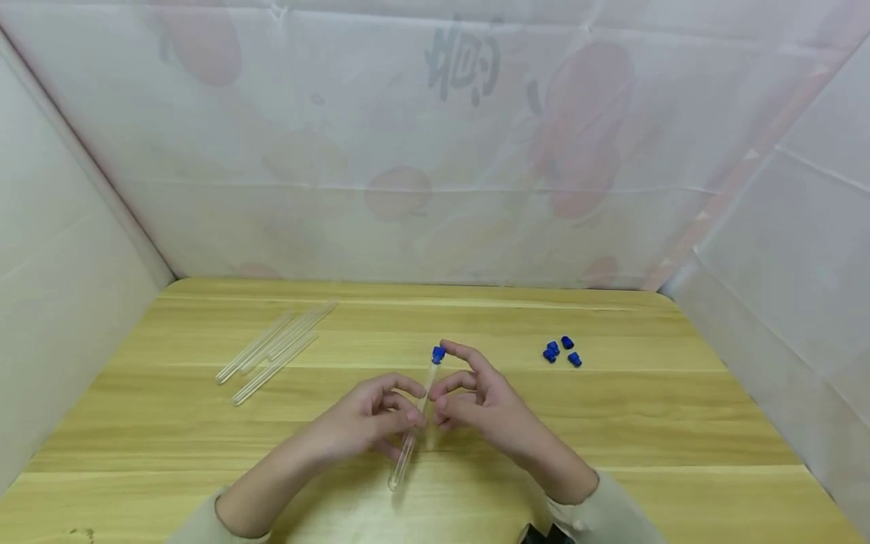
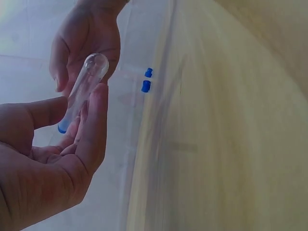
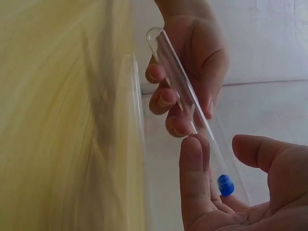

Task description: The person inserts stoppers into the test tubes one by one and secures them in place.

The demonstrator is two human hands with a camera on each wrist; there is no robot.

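Tube: I see a clear test tube (image 1: 412, 423), slim, round-bottomed, empty as far as I can tell, held tilted above the wooden table (image 1: 612, 423) between both hands.
Cap: a blue cap (image 1: 438, 353) sits on the far end; the rounded closed end points toward me.
Left hand: my left hand (image 1: 370, 415) pinches the tube's mid-length, fingers curled round it.
Right hand: my right hand (image 1: 476, 397) has its fingers curled at the tube's upper part, forefinger reaching to the cap.
Spare caps: four loose blue caps (image 1: 561, 351) lie clustered to the right.
Spare tubes: several uncapped tubes (image 1: 272, 347) lie at far left.
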